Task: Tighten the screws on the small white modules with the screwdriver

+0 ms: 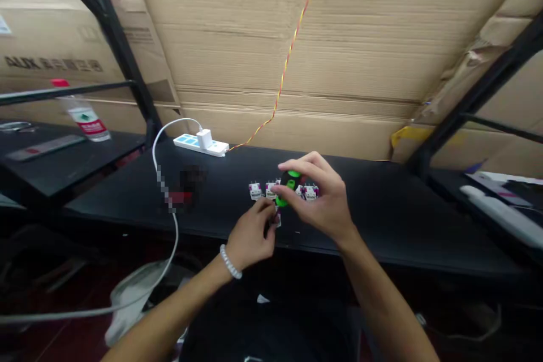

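Note:
In my right hand (316, 189) is a green-and-black screwdriver (291, 181), its handle gripped between thumb and fingers and its lower end pointing down toward my left hand. My left hand (254, 232), with a beaded bracelet at the wrist, pinches a small white-and-purple part (278, 218) at the screwdriver's lower end. Fingers cover most of that part, and the screwdriver's tip is hard to make out. Just beyond the hands, several similar small parts stand in a row, among them one at the left end (255, 190) and one at the right (311, 192).
Behind the black table (382, 215) stands a cardboard wall (339, 56). A white power strip (201, 145) with a plugged-in adapter (204, 138) lies at the back left; its white cable (176, 232) runs over the front edge. A bottle (89, 121) stands beyond the left black frame.

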A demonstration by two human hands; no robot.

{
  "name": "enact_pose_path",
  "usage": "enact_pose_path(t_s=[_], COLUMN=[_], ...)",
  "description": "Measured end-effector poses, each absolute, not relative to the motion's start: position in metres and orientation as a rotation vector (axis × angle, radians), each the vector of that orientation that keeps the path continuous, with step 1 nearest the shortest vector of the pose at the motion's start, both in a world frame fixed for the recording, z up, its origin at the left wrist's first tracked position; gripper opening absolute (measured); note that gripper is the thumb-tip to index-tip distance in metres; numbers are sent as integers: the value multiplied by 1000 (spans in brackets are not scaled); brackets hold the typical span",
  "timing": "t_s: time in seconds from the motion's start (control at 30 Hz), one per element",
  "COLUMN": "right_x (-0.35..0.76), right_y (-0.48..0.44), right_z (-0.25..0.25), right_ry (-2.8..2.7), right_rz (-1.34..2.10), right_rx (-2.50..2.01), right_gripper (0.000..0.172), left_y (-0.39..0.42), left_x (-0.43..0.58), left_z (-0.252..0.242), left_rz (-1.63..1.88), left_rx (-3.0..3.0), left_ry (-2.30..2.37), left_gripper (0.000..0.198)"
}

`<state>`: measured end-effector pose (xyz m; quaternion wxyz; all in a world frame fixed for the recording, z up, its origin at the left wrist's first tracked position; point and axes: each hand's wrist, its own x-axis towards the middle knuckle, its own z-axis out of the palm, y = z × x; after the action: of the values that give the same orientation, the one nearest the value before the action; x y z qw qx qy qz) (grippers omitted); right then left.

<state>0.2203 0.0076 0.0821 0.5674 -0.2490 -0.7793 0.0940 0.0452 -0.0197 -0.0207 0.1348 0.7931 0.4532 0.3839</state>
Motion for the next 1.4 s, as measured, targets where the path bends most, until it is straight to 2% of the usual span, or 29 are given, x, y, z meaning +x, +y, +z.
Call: enact_pose_path(t_s=[0.1, 0.2, 0.27, 0.37, 0.43, 0.6, 0.73, 0.83, 0.97, 1.03, 1.1, 1.13, 1.2, 1.3, 1.4], right_x=[220, 223, 223, 222, 221, 221, 219, 219, 221, 221, 220, 219, 219, 220, 219], right_y=[9, 9, 10, 10, 10, 11, 13, 14, 12, 11, 11, 11, 10, 9, 9], right_z=[79, 75, 74, 76, 78, 74, 74, 75, 77, 78, 80, 81, 83, 85, 85], right_ry=[-1835, -1913, -1900, -1844, -1848, -1904, -1869, -1870, -1931, -1916, -1878, -1862, -1891, -1979, -1948], right_rz=[181, 437, 507, 308, 219, 519, 393, 265, 483, 473, 313, 234, 209, 403, 375], right_rx=[-580, -491, -491, -569, -585, -478, -504, -522, -414, -435, -504, -528, -532, -456, -477], right_gripper=[31, 46, 43, 34, 38, 45, 34, 41, 47, 38, 26, 25, 34, 48, 36], left_y=[-20, -20, -20, -21, -21, -20, -20, -21, -23, -23, -23, -23, -23, -23, -23], left_x=[45, 45, 45, 45, 45, 44, 45, 46, 46, 46, 46, 46, 46, 46, 47], left_z=[-21, -20, -20, -20, -20, -22, -24, -25, -26, -26, -26, -26, -27, -27, -27], left_rz=[1119, 1112, 1103, 1106, 1113, 1108, 1121, 1117, 1108, 1105, 1093, 1086, 1075, 1071, 1079], left_rx=[2295, 2299, 2301, 2298, 2294, 2324, 2350, 2365, 2406, 2419, 2422, 2420, 2416, 2413, 2421], left_ry=[1302, 1309, 1319, 1311, 1309, 1320, 1313, 1330, 1344, 1349, 1360, 1366, 1366, 1366, 1370], left_gripper=[17, 18, 18, 18, 18, 17, 16, 18, 18, 16, 15, 15, 17, 17, 14])
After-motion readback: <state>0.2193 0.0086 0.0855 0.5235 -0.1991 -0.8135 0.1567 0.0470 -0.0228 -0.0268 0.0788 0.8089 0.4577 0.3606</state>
